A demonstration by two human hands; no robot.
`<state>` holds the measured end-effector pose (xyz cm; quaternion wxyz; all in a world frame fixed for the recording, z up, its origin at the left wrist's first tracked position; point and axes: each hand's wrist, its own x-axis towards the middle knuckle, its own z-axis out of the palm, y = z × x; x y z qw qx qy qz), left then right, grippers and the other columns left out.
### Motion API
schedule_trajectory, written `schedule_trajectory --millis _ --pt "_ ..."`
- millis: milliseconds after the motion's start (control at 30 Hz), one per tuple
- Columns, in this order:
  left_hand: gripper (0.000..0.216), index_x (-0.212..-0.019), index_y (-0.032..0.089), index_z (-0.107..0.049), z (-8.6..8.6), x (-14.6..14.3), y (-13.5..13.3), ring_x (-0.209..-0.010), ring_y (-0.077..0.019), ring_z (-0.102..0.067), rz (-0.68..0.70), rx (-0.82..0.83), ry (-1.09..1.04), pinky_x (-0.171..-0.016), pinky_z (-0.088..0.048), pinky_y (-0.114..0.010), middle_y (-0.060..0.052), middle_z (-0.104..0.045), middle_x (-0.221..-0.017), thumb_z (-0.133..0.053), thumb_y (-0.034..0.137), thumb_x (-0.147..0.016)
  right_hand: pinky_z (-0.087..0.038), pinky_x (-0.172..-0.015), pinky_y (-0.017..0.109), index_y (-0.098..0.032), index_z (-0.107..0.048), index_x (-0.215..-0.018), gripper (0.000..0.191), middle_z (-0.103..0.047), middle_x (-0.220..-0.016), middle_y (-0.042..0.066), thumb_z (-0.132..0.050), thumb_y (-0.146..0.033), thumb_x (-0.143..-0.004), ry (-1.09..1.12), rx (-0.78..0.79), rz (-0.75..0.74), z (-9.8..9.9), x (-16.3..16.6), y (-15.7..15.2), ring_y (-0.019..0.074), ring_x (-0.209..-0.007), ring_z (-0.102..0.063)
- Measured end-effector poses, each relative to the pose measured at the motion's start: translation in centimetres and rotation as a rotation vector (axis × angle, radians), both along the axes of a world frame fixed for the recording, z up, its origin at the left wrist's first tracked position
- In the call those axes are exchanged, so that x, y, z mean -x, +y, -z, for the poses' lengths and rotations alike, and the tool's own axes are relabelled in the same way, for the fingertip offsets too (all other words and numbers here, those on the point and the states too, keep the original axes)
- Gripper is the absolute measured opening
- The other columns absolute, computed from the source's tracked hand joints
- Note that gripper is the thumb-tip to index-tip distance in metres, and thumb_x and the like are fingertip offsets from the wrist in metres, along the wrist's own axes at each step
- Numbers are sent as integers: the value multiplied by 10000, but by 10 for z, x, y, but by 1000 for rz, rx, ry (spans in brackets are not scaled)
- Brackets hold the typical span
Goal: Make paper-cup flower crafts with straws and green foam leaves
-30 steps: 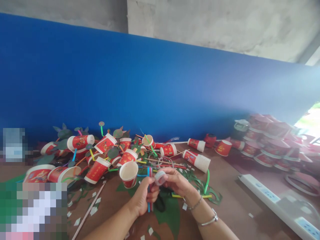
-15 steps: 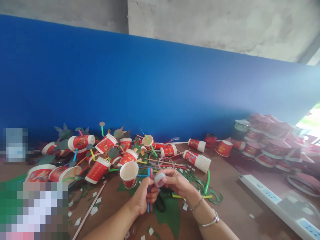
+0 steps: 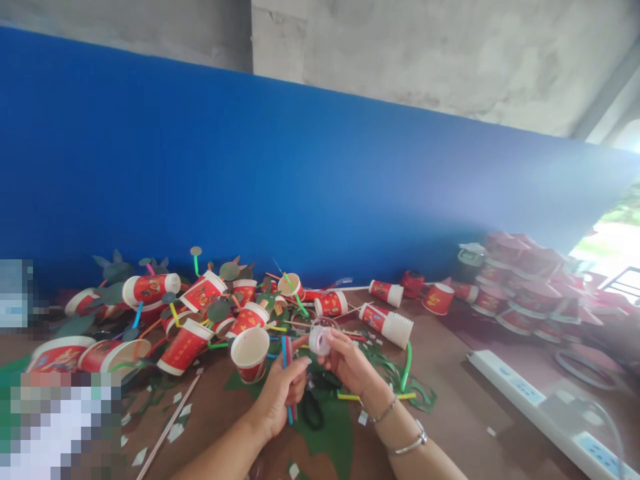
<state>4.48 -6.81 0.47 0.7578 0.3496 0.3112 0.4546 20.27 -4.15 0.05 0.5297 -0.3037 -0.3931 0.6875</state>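
Observation:
My left hand (image 3: 280, 393) is closed around a small bundle of straws (image 3: 287, 353), blue and red ones standing upright in the fist. My right hand (image 3: 345, 363) pinches a small roll of clear tape (image 3: 319, 340) just to the right of the straw tops, its fingers curled round the roll. Both hands meet over a green paper sheet (image 3: 333, 433) with black scissors (image 3: 313, 407) lying on it. A red paper cup (image 3: 250, 353) stands right beside my left hand.
A heap of red paper cups with straws and green paper leaves (image 3: 200, 307) lies to the left along the blue wall (image 3: 300, 180). A stack of cups (image 3: 387, 323) lies on its side. More red cups (image 3: 530, 287) and a white power strip (image 3: 530, 393) are at the right.
Both hands have lifted a little and drawn together, the tape roll now closer to the straw tops. The camera view has shifted slightly to the right.

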Motion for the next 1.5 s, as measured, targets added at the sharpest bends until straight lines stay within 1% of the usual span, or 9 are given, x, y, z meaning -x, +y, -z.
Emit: schedule_trajectory --millis 133,300,500,667,867,1067,1233,1367,1500 --pt "564 -1055 171 -546 -2 -2 -1 -376 -2 -169 -52 0 61 -385 -62 -175 117 -380 -515 -774 393 -590 -401 -421 150 -152 -629 -898 267 -669 -767 31 -720 -347 -739 -52 -7 -71 -6 2 -3 98 -555 -611" --pt "436 -923 141 -620 3 -4 3 -348 19 -208 -114 -10 82 -380 -80 -185 35 -588 -643 -787 333 -569 -264 -356 137 -152 -644 -819 211 -616 -647 -18 -746 -303 -712 -74 -27 -37 -5 3 -4 33 -435 -453" --pt "381 -900 123 -666 4 -3 6 -357 20 -242 -155 -7 108 -391 -94 -188 -32 -671 -763 -766 273 -564 -472 -620 197 -155 -671 -823 223 -668 -753 7 -778 -169 -627 96 29 30 2 2 1 106 -669 -605" --pt "342 -820 120 -657 4 -4 6 -360 13 -230 -176 -10 98 -390 -100 -191 7 -627 -654 -785 285 -549 -485 -614 230 -158 -659 -857 222 -690 -757 35 -727 -224 -656 87 89 20 2 0 1 134 -665 -631" --pt "402 -736 113 -640 9 -4 6 -358 -10 -185 -138 -16 122 -389 -82 -191 121 -301 -400 -806 425 -544 -401 -482 194 -165 -655 -835 215 -691 -756 31 -706 -321 -696 35 102 48 -1 1 0 96 -549 -555" --pt "449 -854 169 -565 6 -4 4 -351 0 -207 -108 -21 104 -374 -96 -176 80 -497 -521 -772 466 -588 -374 -482 202 -172 -646 -845 214 -690 -774 37 -712 -312 -697 -25 87 61 1 2 0 103 -558 -534" --pt "477 -924 167 -557 4 -4 1 -366 -16 -152 -70 -42 104 -371 -90 -176 140 -266 -430 -766 461 -612 -307 -453 190 -179 -633 -855 222 -650 -732 17 -673 -360 -732 -211 -28 144 1 9 -1 94 -543 -482" --pt "484 -980 169 -557 2 -4 -2 -370 -20 -155 -16 -80 106 -366 -80 -182 134 -271 -449 -751 451 -638 -268 -444 204 -184 -640 -862 252 -539 -606 -33 -645 -412 -756 -403 -156 192 1 16 -3 73 -476 -355" --pt "491 -973 183 -546 -1 -5 -3 -366 -26 -173 -21 -82 150 -364 -78 -179 133 -271 -433 -714 512 -651 -367 -556 237 -187 -628 -850 214 -562 -680 -7 -588 -390 -798 -535 -355 253 4 19 -2 117 -591 -450"
